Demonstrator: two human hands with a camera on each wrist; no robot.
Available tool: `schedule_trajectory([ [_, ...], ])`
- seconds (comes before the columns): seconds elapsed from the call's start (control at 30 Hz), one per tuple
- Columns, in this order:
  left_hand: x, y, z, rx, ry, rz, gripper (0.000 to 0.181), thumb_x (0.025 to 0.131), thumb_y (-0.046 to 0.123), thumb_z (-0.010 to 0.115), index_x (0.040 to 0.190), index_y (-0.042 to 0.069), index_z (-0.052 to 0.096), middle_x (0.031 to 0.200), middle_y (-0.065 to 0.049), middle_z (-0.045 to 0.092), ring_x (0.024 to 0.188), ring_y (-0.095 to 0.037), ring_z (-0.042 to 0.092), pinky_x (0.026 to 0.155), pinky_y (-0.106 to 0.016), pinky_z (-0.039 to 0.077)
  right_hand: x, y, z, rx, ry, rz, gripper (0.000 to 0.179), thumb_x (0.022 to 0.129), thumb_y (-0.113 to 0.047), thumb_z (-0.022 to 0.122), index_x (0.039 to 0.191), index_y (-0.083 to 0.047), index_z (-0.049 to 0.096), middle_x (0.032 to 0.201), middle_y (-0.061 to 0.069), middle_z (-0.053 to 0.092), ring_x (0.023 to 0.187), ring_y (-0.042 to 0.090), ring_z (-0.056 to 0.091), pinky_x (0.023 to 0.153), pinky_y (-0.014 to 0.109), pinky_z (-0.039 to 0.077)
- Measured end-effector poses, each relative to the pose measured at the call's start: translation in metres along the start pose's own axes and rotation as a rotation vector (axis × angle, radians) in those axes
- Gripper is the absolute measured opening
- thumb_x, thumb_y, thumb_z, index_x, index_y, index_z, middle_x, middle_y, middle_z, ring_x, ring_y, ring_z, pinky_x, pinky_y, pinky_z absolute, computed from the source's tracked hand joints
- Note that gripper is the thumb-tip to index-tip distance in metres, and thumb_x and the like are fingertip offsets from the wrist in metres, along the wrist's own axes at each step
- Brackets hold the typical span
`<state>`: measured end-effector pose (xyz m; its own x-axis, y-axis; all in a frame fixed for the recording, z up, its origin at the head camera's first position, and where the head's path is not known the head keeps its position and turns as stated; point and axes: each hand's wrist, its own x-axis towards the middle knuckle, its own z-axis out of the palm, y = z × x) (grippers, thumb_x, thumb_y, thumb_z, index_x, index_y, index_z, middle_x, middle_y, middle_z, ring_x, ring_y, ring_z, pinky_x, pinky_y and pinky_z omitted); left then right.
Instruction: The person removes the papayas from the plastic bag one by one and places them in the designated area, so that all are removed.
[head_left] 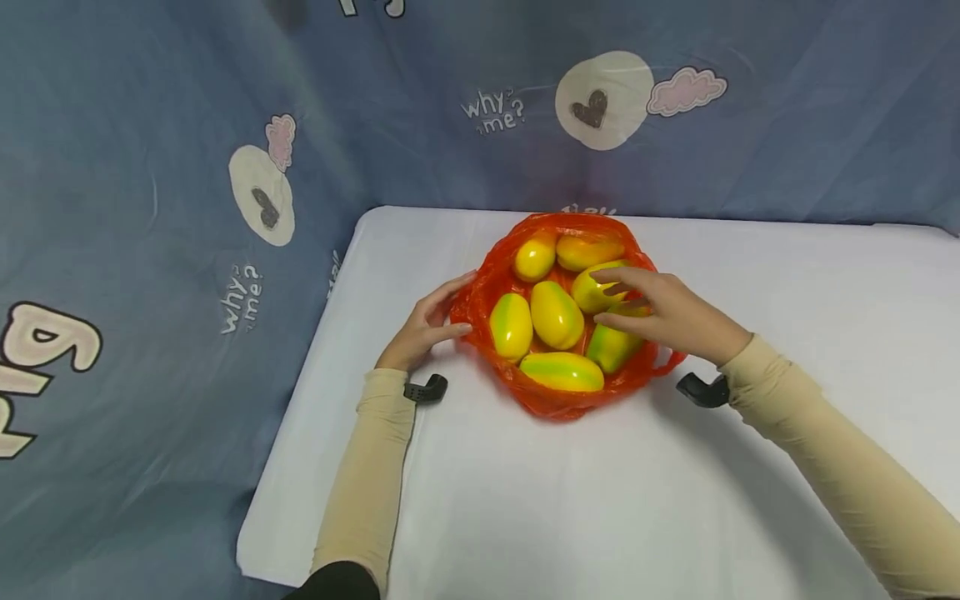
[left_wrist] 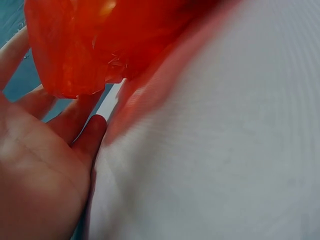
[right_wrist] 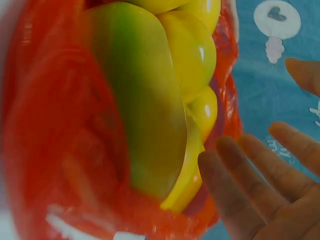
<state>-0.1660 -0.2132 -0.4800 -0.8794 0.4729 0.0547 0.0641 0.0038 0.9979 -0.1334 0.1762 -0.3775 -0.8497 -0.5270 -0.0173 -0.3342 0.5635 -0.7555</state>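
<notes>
Sitting open on the white-covered table, the red plastic bag cradled seven visible mango-shaped fruits. Its thin film was presumably light, soft and easily torn, best gathered in folds at the rim; the fruits, judged firm and somewhat slippery, would have favoured a grasp around the widest part. They were oval and glossy, mostly yellow with green flushes; the bag was crinkled and translucent. The left hand lay with fingers extended at the bag's left edge; the right hand, fingers spread, gripped nothing above the right-hand fruits.
</notes>
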Motion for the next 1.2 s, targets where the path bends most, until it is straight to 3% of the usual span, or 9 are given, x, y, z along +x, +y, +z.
schedule_trajectory([
  [0.2, -0.002, -0.001, 0.0, -0.049, -0.012, -0.008, 0.073, 0.089, -0.001, 0.069, 0.156, 0.014, 0.046, 0.165, -0.001, 0.041, 0.156, -0.019, 0.032, 0.125, -0.029, 0.035, 0.019, 0.0, 0.015, 0.021, -0.007, 0.004, 0.059, 0.091, -0.025, 0.08, 0.144, -0.013, 0.057, 0.143, 0.011, 0.063, 0.125, 0.033, 0.066, 0.103, 0.053, 0.057],
  [0.53, -0.004, -0.004, 0.001, -0.07, -0.023, -0.007, 0.071, 0.09, -0.003, 0.067, 0.156, 0.013, 0.047, 0.164, -0.002, 0.043, 0.154, -0.02, 0.035, 0.123, -0.027, 0.036, 0.045, -0.009, 0.035, -0.176, -0.09, -0.013, 0.069, 0.088, -0.041, 0.081, 0.144, -0.01, 0.057, 0.14, 0.008, 0.064, 0.129, 0.027, 0.059, 0.116, 0.049, 0.046],
  [0.67, -0.004, -0.003, 0.001, -0.068, -0.014, -0.01, 0.071, 0.09, -0.003, 0.067, 0.156, 0.013, 0.046, 0.164, -0.001, 0.043, 0.154, -0.02, 0.035, 0.123, -0.026, 0.038, 0.054, -0.012, 0.039, -0.21, -0.137, 0.004, 0.068, 0.089, -0.047, 0.078, 0.143, -0.011, 0.058, 0.14, 0.005, 0.063, 0.132, 0.025, 0.057, 0.118, 0.047, 0.045],
  [0.97, -0.004, -0.002, 0.001, -0.058, -0.011, 0.001, 0.07, 0.09, -0.002, 0.067, 0.156, 0.012, 0.046, 0.165, -0.001, 0.042, 0.155, -0.019, 0.033, 0.124, -0.025, 0.035, 0.071, -0.014, 0.044, -0.276, -0.205, 0.042, 0.066, 0.089, -0.048, 0.078, 0.141, -0.011, 0.06, 0.139, 0.007, 0.061, 0.12, 0.024, 0.06, 0.111, 0.042, 0.051],
  [1.2, -0.004, -0.003, 0.002, -0.059, -0.004, -0.007, 0.07, 0.09, -0.002, 0.068, 0.155, 0.013, 0.047, 0.165, 0.0, 0.042, 0.156, -0.018, 0.032, 0.124, -0.025, 0.034, 0.078, -0.015, 0.048, -0.302, -0.24, 0.051, 0.072, 0.086, -0.05, 0.079, 0.144, -0.013, 0.057, 0.148, 0.009, 0.056, 0.127, 0.026, 0.057, 0.114, 0.045, 0.048],
])
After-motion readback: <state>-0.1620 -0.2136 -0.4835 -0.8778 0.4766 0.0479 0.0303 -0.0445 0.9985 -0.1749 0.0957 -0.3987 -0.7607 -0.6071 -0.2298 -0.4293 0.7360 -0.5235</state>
